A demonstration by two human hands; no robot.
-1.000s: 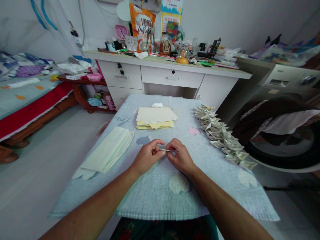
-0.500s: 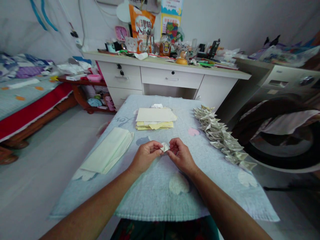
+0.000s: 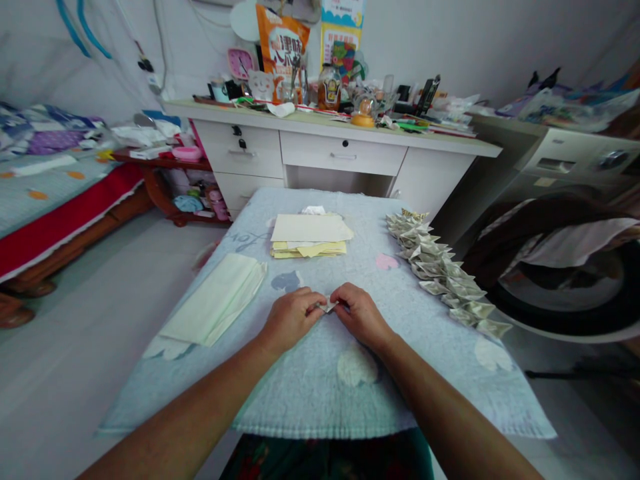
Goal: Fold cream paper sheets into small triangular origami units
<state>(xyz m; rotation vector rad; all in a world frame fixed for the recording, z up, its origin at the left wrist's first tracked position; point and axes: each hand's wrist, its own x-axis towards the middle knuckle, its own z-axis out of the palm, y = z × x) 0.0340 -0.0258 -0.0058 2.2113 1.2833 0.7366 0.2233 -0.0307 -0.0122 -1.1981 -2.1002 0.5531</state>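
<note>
A small folded piece of paper (image 3: 328, 306) is pinched between my two hands above the middle of the cloth. My left hand (image 3: 294, 316) grips its left side with thumb and fingers. On its right side, my right hand (image 3: 361, 314) has thumb and fingertips closed on it. My fingers cover much of the paper. To the right lies a long cluster of pointed folded paper pieces (image 3: 440, 270). Beyond my hands rests a stack of cream and yellow paper sheets (image 3: 313, 229). A pale green pile of paper (image 3: 215, 300) lies to the left.
A light blue patterned cloth (image 3: 300, 400) covers the table. Behind it stands a white desk (image 3: 345, 150) crowded with a jar (image 3: 329, 88), an orange bag (image 3: 281, 47) and other items. A front-loading washing machine (image 3: 555, 173) stands at the right, a bed (image 3: 65, 207) at the left.
Both hands have dipped slightly and their fingers have curled further over the folded paper. Less of the paper shows now, and it looks flatter and narrower. The piles around it have stayed put.
</note>
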